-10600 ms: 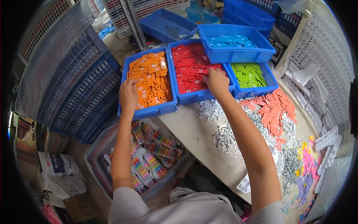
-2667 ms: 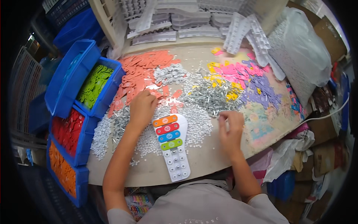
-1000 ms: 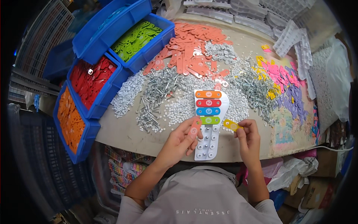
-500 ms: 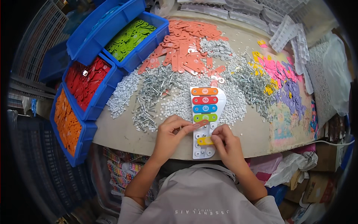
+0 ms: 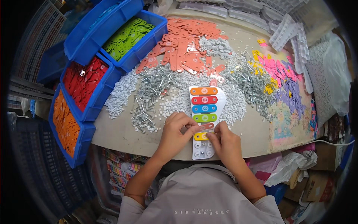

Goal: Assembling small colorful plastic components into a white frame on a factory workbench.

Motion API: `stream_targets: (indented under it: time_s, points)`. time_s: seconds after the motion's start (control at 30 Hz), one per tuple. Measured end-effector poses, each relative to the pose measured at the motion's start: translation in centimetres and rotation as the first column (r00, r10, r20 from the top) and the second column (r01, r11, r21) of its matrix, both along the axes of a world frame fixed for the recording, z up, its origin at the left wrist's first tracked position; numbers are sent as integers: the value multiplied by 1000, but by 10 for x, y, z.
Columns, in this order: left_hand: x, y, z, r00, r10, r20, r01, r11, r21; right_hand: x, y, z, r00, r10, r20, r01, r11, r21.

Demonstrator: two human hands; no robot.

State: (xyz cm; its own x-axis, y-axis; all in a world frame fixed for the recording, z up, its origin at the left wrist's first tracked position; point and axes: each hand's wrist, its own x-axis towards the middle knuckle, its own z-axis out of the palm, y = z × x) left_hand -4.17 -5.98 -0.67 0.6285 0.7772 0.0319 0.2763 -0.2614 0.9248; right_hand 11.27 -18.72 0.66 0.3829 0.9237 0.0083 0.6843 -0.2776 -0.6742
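A white toy xylophone base (image 5: 221, 99) lies upright before me on the table. Orange (image 5: 210, 90), red (image 5: 211, 100), blue (image 5: 212, 108) and green (image 5: 212, 118) bars sit across it in a row from the far end. My left hand (image 5: 175, 136) pinches the left end of a coral bar (image 5: 207, 127), slightly tilted just below the green one. With thumb and fingertips, my right hand (image 5: 225, 142) grips the right end of a yellow bar (image 5: 198, 136) over the base. White round washers (image 5: 197, 154) show on the base's near end.
Blue bins (image 5: 89, 136) at the left hold orange, red and green bars. Loose coral bars (image 5: 182, 41) pile at the back. Screws (image 5: 151, 87) and small white pieces (image 5: 182, 97) spread across the middle. Pink (image 5: 274, 67) and purple parts (image 5: 292, 95) lie at the right, near a clear bag (image 5: 335, 71).
The yellow bar has moved away from me along the base with my right hand, closer to the coral bar. My left hand has lowered the coral bar slightly toward me, below the green bar.
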Motion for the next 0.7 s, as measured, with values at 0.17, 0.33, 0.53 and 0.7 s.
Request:
stream_targets:
  time_s: [0.17, 0.33, 0.53, 0.7]
  points:
    - [10, -3, 0, 993, 14, -117, 13, 973, 231, -1, -6, -12, 992, -86, -87, 87, 996, 6]
    - [19, -3, 1, 986, 21, -166, 19, 971, 236, -4, -9, -13, 988, -129, -82, 131, 991, 16]
    - [5, -16, -14, 967, 249, 58, -255, 955, 154, 21, -12, -5, 990, -65, -127, 70, 997, 37]
    - [-34, -31, -29, 973, 230, 5, -216, 904, 369, 142, -6, -1, 845, -425, 325, 276, 866, 417]
